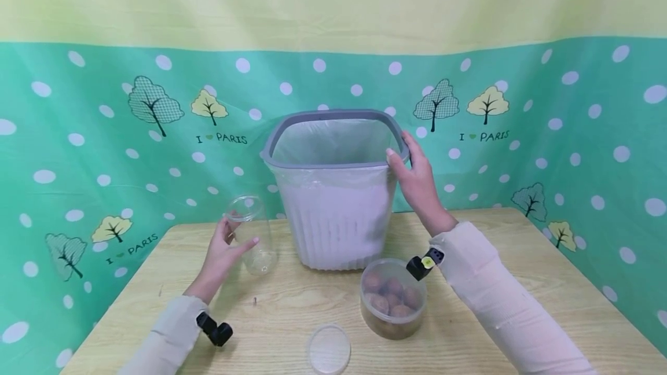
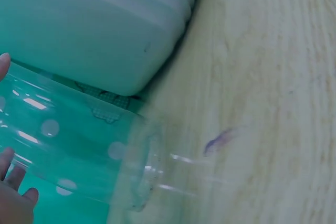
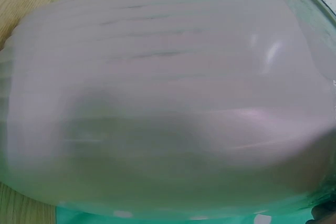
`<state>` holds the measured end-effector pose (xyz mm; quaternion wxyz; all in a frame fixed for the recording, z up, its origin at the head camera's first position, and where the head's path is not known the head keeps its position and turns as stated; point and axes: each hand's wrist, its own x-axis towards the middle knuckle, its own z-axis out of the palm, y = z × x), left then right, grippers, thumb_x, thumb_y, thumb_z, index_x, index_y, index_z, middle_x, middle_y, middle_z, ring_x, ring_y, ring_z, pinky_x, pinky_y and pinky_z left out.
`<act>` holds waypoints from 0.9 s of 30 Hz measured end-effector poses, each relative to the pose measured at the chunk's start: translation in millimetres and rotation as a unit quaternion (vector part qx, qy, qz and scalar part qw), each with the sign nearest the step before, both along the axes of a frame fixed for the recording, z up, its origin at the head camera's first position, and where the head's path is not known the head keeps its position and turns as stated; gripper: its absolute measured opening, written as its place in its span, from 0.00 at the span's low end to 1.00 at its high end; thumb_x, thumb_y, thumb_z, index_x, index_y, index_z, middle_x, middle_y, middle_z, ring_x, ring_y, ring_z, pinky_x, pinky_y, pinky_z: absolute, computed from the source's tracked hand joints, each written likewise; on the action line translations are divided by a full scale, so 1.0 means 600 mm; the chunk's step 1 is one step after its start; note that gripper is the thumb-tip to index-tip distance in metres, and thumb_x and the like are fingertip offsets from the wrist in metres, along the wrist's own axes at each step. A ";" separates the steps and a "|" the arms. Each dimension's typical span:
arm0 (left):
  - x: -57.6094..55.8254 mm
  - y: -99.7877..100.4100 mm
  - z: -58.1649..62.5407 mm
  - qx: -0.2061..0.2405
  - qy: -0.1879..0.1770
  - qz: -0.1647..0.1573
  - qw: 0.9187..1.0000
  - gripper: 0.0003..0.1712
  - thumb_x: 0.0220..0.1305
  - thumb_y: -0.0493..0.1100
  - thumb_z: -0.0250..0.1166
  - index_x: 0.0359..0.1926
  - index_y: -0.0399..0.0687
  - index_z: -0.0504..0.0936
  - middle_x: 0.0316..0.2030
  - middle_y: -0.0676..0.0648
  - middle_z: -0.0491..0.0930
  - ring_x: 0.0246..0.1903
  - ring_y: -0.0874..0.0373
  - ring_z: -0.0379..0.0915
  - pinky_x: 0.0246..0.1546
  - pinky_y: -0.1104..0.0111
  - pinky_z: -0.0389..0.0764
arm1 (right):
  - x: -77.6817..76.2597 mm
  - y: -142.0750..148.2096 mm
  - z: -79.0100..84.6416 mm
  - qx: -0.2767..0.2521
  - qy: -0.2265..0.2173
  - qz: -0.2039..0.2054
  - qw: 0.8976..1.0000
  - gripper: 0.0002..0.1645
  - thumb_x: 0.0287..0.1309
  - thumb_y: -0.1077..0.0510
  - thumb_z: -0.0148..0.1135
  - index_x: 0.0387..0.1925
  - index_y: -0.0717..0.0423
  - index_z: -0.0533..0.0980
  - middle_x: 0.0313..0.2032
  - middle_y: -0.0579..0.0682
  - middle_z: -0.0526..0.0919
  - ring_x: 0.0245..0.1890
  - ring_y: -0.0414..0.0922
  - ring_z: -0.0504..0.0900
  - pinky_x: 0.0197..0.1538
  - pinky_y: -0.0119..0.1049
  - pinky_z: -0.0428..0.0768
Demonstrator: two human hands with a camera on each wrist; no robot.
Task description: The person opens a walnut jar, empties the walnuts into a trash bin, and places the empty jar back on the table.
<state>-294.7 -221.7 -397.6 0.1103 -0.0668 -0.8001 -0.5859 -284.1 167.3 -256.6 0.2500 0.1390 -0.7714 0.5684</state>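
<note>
My left hand (image 1: 221, 253) holds a clear plastic jar (image 1: 259, 250) with no lid on it, thumb across the near side and fingers on the left. The left wrist view shows the see-through jar (image 2: 79, 135) between the thumb and the fingers (image 2: 13, 179). To its right stands a white ribbed trash can (image 1: 339, 219) with a grey rim and a clear bag lining it. My right hand (image 1: 421, 187) grips the right side of that rim, thumb over the near edge. In the right wrist view the can's wall (image 3: 157, 87) fills most of the picture.
A round translucent tub (image 1: 393, 327) of several brown round walnut-like things stands at the can's front right, below my right wrist. A round clear lid (image 1: 329, 350) lies near the front of the wooden table (image 1: 281, 317). Behind hangs a green and yellow curtain (image 1: 333, 22).
</note>
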 end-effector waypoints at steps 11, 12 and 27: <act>0.013 -0.014 0.049 0.003 0.031 0.008 0.999 0.55 0.55 0.39 0.69 0.74 0.44 0.41 0.71 0.38 0.49 0.70 0.45 0.43 0.70 0.54 0.46 | 0.042 -0.015 0.032 -0.001 -0.023 0.008 1.000 0.38 0.66 0.51 0.48 0.72 0.61 0.50 0.71 0.58 0.51 0.71 0.52 0.49 0.71 0.51 0.50; 0.014 -0.015 0.052 0.007 0.034 0.006 0.999 0.55 0.55 0.39 0.69 0.73 0.43 0.41 0.71 0.38 0.50 0.71 0.45 0.43 0.70 0.54 0.46 | 0.043 -0.016 0.033 -0.001 -0.025 0.008 1.000 0.38 0.66 0.51 0.48 0.72 0.61 0.49 0.71 0.58 0.51 0.71 0.52 0.49 0.71 0.51 0.50; 0.045 -0.001 0.095 0.015 0.079 0.007 0.997 0.52 0.56 0.40 0.69 0.73 0.52 0.45 0.71 0.45 0.53 0.70 0.52 0.46 0.70 0.65 0.47 | 0.006 0.001 0.005 0.004 -0.027 0.007 1.000 0.42 0.64 0.41 0.51 0.72 0.51 0.50 0.72 0.51 0.52 0.71 0.47 0.49 0.71 0.49 0.51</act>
